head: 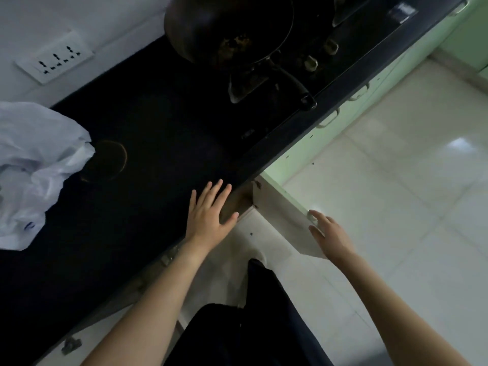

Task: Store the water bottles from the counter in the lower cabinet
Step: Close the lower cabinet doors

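The left hand (208, 215) is laid flat, fingers spread and released, on the front edge of the dark stone counter (148, 122). The right hand (330, 233) is held with outstretched fingers against the outer edge of the pale green lower cabinet door (280, 215), which is swung open below the counter. A crumpled white plastic bag (34, 167) is seen at the counter's left.

In dim light, a dark counter (148, 122) extends ahead of the left hand (208, 215) to a white wall (105, 17) bearing a socket plate (54, 58), with glossy pale floor tiles (396, 207) right of the right hand (330, 233) and pale green drawer fronts (343, 120) ahead of it.
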Motion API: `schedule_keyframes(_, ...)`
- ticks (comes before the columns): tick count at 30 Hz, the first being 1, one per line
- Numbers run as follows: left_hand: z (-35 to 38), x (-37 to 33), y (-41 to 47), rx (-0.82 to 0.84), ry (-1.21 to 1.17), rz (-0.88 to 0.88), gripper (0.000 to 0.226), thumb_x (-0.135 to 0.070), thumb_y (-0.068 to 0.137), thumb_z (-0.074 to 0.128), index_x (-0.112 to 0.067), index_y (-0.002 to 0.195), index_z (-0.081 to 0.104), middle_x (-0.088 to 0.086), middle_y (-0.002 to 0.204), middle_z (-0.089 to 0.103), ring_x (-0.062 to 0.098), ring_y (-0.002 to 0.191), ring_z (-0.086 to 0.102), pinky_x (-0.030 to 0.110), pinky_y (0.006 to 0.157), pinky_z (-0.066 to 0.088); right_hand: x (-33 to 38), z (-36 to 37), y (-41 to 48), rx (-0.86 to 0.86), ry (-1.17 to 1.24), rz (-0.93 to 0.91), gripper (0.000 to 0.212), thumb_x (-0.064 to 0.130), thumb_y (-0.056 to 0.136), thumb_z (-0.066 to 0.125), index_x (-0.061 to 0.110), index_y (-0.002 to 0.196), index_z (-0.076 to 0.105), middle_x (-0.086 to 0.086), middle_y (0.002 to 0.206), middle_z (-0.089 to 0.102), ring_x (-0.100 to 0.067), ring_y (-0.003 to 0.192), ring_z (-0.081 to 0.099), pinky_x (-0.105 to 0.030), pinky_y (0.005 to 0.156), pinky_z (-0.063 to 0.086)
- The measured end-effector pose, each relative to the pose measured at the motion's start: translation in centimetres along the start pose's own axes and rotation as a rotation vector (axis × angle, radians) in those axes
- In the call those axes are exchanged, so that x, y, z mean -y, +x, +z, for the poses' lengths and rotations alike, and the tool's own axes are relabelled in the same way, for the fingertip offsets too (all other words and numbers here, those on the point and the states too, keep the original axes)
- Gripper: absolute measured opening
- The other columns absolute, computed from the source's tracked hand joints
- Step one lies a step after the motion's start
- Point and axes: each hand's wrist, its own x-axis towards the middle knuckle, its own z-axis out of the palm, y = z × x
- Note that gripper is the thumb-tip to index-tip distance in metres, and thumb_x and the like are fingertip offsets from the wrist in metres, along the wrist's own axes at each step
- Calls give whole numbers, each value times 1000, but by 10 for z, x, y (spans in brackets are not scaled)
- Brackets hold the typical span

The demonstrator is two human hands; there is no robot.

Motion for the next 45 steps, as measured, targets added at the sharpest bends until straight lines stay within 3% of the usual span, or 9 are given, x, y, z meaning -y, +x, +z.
schedule_keyframes(6, 16, 21, -1, 113, 12, -28, 61, -50, 96, 40, -23, 150, 37, 1, 161, 27, 22, 150, 16, 51, 122, 11, -1, 13, -13, -27, 50, 46, 50, 21, 98, 53, 33, 145, 41, -5, 132, 55, -30, 118, 53, -46, 88, 50)
schedule_keyframes(13, 14, 52, -23, 148, -24, 89, 52, -30, 101, 48, -20, 151, 37, 0, 161, 27, 19, 150, 15, 40, 122, 11, 26, 54, -38, -59, 104, 153, 52, 16, 100, 48, 34, 148, 39, -10, 108, 53, -34, 96, 55, -29, 74, 34)
schedule_keyframes(18, -2, 97, -38, 53, -12, 79, 51, -31, 99, 52, -22, 148, 42, 3, 159, 29, 25, 149, 19, 45, 121, 14, 47, 93, -84, -123, 179, 323, 39, 27, 102, 43, 34, 141, 41, -7, 107, 47, -32, 83, 53, -31, 71, 38)
schedule_keyframes(22, -6, 132, -55, 102, 23, 192, 49, -30, 101, 49, -22, 149, 40, 3, 159, 30, 26, 149, 20, 46, 121, 15, 81, 130, -105, -164, 206, 324, 47, 21, 103, 41, 32, 148, 37, -8, 102, 50, -28, 85, 48, -31, 75, 37)
schedule_keyframes(26, -7, 156, -68, 126, -6, 245, 49, -28, 102, 46, -23, 150, 38, 2, 159, 31, 23, 149, 19, 43, 121, 12, 133, 158, -110, -156, 364, 360, 54, 14, 99, 49, 32, 149, 37, -10, 118, 58, -31, 103, 57, -30, 79, 41)
schedule_keyframes(31, -8, 186, -69, 74, 19, 285, 48, -32, 100, 45, -24, 147, 42, 6, 156, 36, 26, 147, 25, 47, 121, 15, 185, 187, -103, -141, 681, 363, 74, -7, 89, 53, 30, 150, 37, -4, 113, 60, -24, 109, 61, -31, 81, 54)
schedule_keyframes(34, -4, 196, -66, 64, 46, 332, 51, -39, 98, 37, -28, 147, 41, 4, 156, 37, 24, 147, 27, 48, 121, 18, 210, 208, -94, -124, 819, 354, 77, -5, 91, 57, 36, 152, 33, -7, 116, 61, -25, 99, 68, -38, 85, 59)
schedule_keyframes(40, -2, 199, -65, 13, 16, 350, 50, -38, 97, 46, -30, 146, 43, 1, 155, 39, 22, 146, 29, 46, 120, 17, 269, 237, -69, -233, 950, 350, 75, -2, 95, 58, 33, 153, 27, -2, 118, 56, -7, 86, 66, -16, 66, 57)
schedule_keyframes(45, -1, 198, -64, 3, 24, 354, 50, -38, 97, 47, -30, 146, 43, 0, 154, 40, 23, 145, 30, 46, 119, 19, 298, 241, -53, -258, 1100, 352, 78, -9, 94, 55, 32, 154, 27, -8, 124, 55, -11, 89, 68, -24, 72, 60)
